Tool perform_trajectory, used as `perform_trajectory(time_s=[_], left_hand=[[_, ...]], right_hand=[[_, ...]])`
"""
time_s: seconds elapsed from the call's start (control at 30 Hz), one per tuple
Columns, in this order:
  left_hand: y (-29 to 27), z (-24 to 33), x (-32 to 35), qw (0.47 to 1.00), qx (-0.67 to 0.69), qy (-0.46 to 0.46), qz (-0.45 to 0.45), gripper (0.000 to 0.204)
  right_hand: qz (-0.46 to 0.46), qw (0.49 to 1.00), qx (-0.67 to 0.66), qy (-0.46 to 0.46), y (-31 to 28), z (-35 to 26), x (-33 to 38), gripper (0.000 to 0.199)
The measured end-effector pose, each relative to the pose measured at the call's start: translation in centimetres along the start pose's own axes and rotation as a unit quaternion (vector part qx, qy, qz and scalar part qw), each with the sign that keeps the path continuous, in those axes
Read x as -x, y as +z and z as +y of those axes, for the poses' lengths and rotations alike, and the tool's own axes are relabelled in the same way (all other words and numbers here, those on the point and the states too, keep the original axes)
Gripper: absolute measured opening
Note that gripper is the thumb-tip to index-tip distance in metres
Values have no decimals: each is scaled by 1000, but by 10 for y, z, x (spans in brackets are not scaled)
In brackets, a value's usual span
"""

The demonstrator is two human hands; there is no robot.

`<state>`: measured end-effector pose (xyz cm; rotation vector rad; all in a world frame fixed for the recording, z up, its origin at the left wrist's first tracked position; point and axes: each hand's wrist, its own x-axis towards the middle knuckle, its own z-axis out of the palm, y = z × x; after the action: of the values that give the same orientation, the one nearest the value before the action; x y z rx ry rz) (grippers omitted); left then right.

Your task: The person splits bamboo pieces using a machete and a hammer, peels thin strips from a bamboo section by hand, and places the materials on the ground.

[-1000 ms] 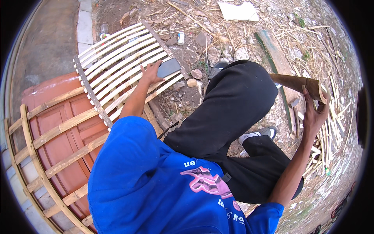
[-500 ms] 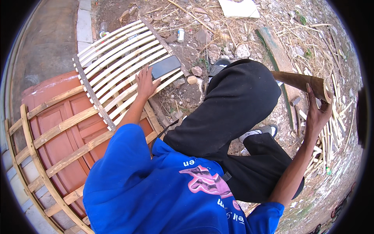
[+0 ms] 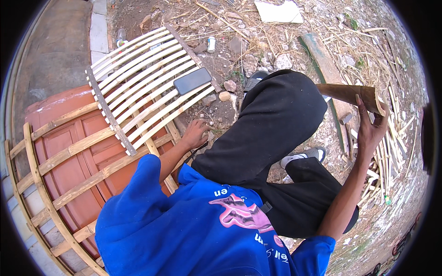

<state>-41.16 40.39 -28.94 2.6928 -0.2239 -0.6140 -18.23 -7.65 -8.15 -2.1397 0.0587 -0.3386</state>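
Head view: what is held?

I see the right hand (image 3: 372, 126) pinching a brown curved piece (image 3: 351, 93) beside the knee (image 3: 309, 94); the left hand (image 3: 195, 134) has fingers (image 3: 204, 128) loosely spread, near the slatted frame (image 3: 109, 112) carrying a phone (image 3: 192, 81).

White lettering (image 3: 279, 256) runs upside down across the blue shirt (image 3: 142, 225), partly lost in folds: a short piece just above the pink print (image 3: 239, 215), more just below it. The white can's (image 3: 211, 44) marks, well above the print, are illegible.

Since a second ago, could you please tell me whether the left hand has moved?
Yes, the left hand moved from over the slatted panel toward the black trousers.
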Motion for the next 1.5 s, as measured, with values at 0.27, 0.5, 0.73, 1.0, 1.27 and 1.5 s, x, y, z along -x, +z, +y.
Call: perform_trajectory(time_s=[0.27, 0.5, 0.73, 1.0, 1.27, 1.5], left_hand=[[-8, -13, -8, 992, -2, -75, -101, 35], [5, -28, -4, 989, 32, -69, -124, 40], [2, -18, -1, 974, 106, -101, -173, 37], [-72, 70, -35, 949, 266, -127, 108, 32], [-192, 294, -25, 693, 591, 396, -117, 37], [-202, 351, -123, 783, 528, 328, 0, 34]], right_hand=[[6, 999, 40, -4, -3, 1, 0, 33], [4, 1000, -2, -6, 2, 2, -3, 36], [-2, 1000, -11, -12, 0, 3, -4, 37], [8, 1000, 7, -9, -2, 6, -5, 36], [14, 1000, 15, -5, -5, 5, -3, 42], [11, 1000, -10, 20, -6, 8, -3, 43]])
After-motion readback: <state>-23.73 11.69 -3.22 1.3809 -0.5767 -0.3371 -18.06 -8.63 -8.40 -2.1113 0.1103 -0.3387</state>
